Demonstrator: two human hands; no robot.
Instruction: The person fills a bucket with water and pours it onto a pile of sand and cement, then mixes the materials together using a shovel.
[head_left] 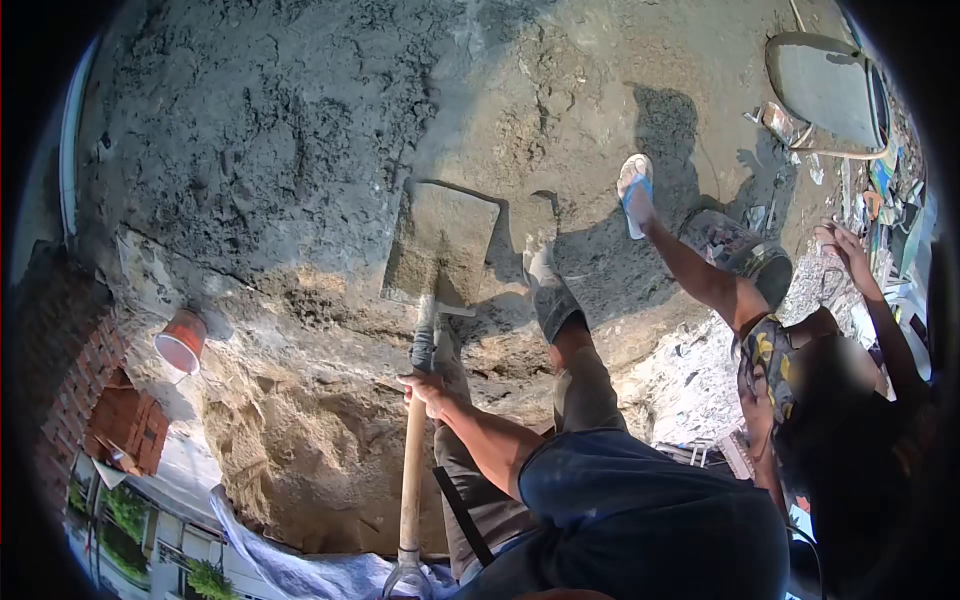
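My right hand [426, 393] is wrapped round the wooden shaft of a shovel [413, 460], just below the dark wrapping near its metal socket. The shovel's flat square blade [440, 245] is coated with wet grey mortar and lies on the mortar bed [290, 130]. At the lower edge of the view is the shovel's end grip [408, 575]. My left hand is not in view. My legs stand beside the shaft, one mortar-smeared boot [541, 255] to the right of the blade.
A person [765, 370] in a patterned garment stands at the right, one flip-flopped foot [636, 190] on the mortar. Near that leg lies a dirty bucket [745, 250]. A wheelbarrow [825, 90] is at the upper right. At the left are a red bucket [182, 342] and bricks [130, 425].
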